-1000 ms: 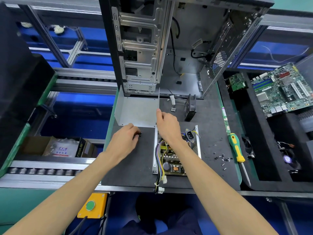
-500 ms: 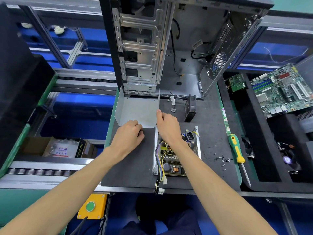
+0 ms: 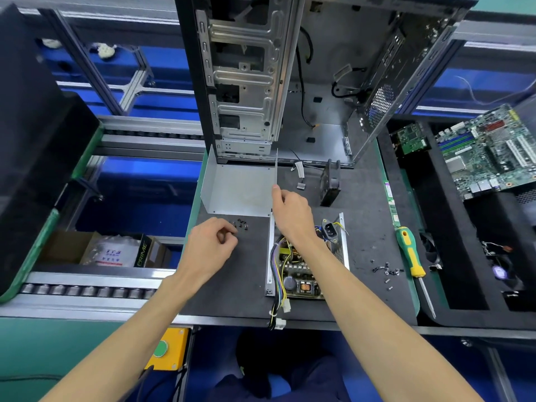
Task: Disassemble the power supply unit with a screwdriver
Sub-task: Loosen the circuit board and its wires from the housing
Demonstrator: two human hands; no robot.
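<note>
Fingers of the left hand (image 3: 213, 245) curl loosely beside small black screws (image 3: 241, 224) that could scatter if nudged, while beyond, the right hand (image 3: 291, 214) pinches the grey metal cover (image 3: 239, 190) above the opened power supply unit (image 3: 301, 274).

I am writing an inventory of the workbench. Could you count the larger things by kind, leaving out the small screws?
Screwdriver: 1
Opened power supply unit: 1
Metal cover: 1
Computer case: 1
Black fan: 1
Green circuit boards: 2
Total: 7

screws (image 3: 241, 223) newly beside left hand (image 3: 211, 247)
</note>
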